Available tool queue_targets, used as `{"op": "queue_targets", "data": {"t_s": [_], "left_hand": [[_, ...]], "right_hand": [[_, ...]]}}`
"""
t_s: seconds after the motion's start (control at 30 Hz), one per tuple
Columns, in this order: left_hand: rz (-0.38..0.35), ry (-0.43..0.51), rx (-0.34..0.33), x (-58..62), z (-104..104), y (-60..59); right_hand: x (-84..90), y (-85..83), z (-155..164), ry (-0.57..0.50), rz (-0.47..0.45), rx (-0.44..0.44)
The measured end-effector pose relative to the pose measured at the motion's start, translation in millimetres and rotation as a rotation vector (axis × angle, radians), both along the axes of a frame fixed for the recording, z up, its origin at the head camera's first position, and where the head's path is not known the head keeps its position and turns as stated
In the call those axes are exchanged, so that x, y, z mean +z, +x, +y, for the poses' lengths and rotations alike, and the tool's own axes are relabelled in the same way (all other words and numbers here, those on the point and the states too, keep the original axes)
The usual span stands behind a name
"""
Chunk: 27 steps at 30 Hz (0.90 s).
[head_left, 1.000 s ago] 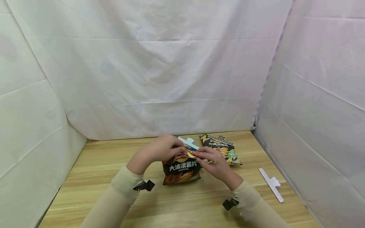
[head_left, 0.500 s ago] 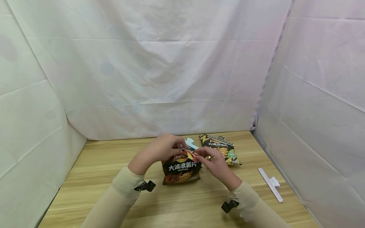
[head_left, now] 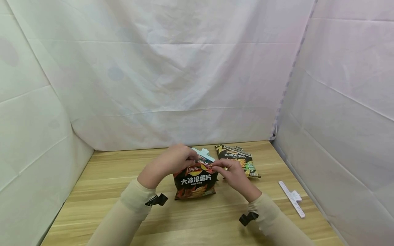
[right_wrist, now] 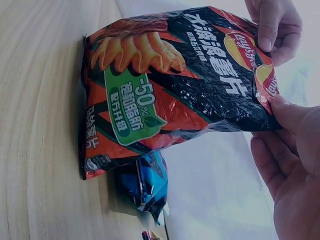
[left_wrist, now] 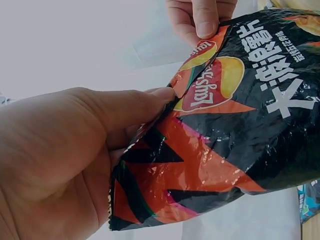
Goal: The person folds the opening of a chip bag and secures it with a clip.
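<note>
A black and orange Lay's chip bag [head_left: 197, 186] stands on the table, its top edge folded over toward me. My left hand [head_left: 172, 162] pinches the left part of that edge; in the left wrist view its thumb [left_wrist: 160, 95] presses on the fold. At the right end of the fold, my right hand [head_left: 234, 174] pinches the bag with thumb and fingers. The turned-down strip [right_wrist: 267, 85] shows part of a second logo in the right wrist view. Each hand's fingers behind the bag are partly hidden.
Behind the held bag stands a blue bag [right_wrist: 142, 182], mostly hidden, with a light blue clip [head_left: 204, 153] at its top. A black and yellow chip bag [head_left: 237, 160] with a dark clip [head_left: 238, 149] lies back right. A white clip [head_left: 292, 199] lies on the right.
My right fingers, earlier spread along the folded edge, have drawn to its right end and pinch there. My left hand has stayed on the left part. The bag has shifted very slightly left.
</note>
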<state>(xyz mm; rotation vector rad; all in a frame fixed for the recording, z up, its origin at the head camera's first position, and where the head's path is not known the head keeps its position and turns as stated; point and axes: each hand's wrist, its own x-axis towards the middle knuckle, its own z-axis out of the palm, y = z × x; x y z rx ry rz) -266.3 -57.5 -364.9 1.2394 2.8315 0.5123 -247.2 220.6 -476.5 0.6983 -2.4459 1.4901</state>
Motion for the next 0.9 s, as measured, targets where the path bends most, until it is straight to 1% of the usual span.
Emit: {"op": "queue_targets", "data": {"t_s": [0.1, 0.27, 0.47, 0.67, 0.8, 0.9], "left_hand": [[-0.010, -0.017, 0.007, 0.6, 0, -1.0], [-0.037, -0.012, 0.020, 1.7, -3, -2.0], [-0.032, 0.006, -0.007, 2.8, -5, -2.5], [-0.027, 0.005, -0.022, 2.4, -5, -3.2], [-0.020, 0.007, -0.034, 0.9, -7, -4.3], [-0.008, 0.007, -0.036, 0.3, -8, -4.7]], "right_hand": [[-1.0, -0.8, 1, 0.006, 0.013, 0.011], [-1.2, -2.1, 5, 0.013, 0.039, 0.051], [1.3, -4.2, 9, 0.048, 0.079, 0.102], [2.5, -5.0, 12, 0.068, 0.114, 0.122], [2.5, -4.6, 12, 0.066, 0.118, 0.116], [3.9, -4.4, 11, 0.064, 0.086, 0.111]]}}
